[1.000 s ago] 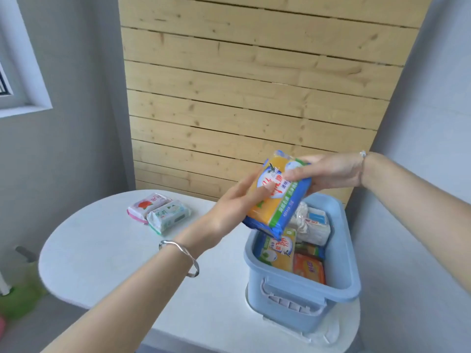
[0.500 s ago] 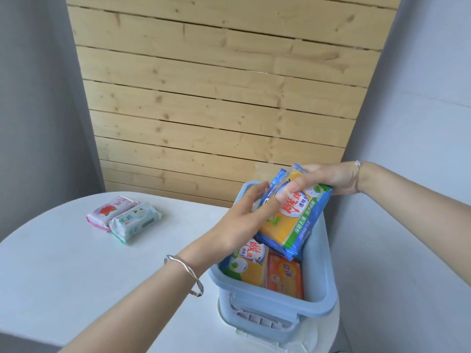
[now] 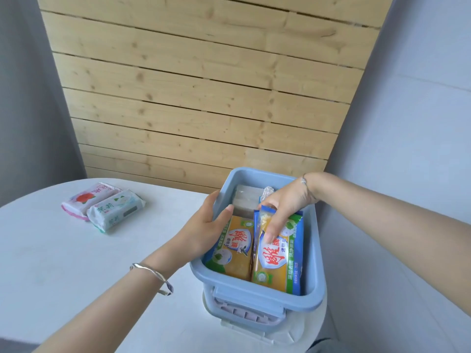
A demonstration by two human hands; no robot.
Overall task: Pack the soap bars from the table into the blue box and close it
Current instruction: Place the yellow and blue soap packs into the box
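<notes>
Gripping with the right hand (image 3: 285,205): thumb at the top corner, fingers (image 3: 271,230) bent over the printed face of a yellow soap pack (image 3: 277,263), pinching its upper end. Held low inside the blue box (image 3: 316,250), tilted, with the lower end reaching down toward the near wall.

Clasping with the left hand (image 3: 201,228): thumb inside the left wall of the box, fingers outside it, curled round the rim. Just right of that thumb and touching it, a second yellow soap pack (image 3: 237,248), face up, lying side by side with the pinched one.

Beyond both grips, at the far end of the box, pale bars (image 3: 246,200) in clear wrap, stacked against the back wall; too dim to count. No lid on top of the box.

Below the right-hand grip, on the near outside wall, a latch handle (image 3: 249,309). Under the box, a white plastic panel (image 3: 293,329), flat on the table (image 3: 76,263) and jutting out on the near side.

Well to the left of the left hand, apart from it and out on the table: a pink soap pack (image 3: 86,200) and a green-and-white soap pack (image 3: 114,212), touching side by side, not yet boxed.

Round the left wrist, a silver bangle (image 3: 153,276). Behind everything, a plank wall (image 3: 204,98).
</notes>
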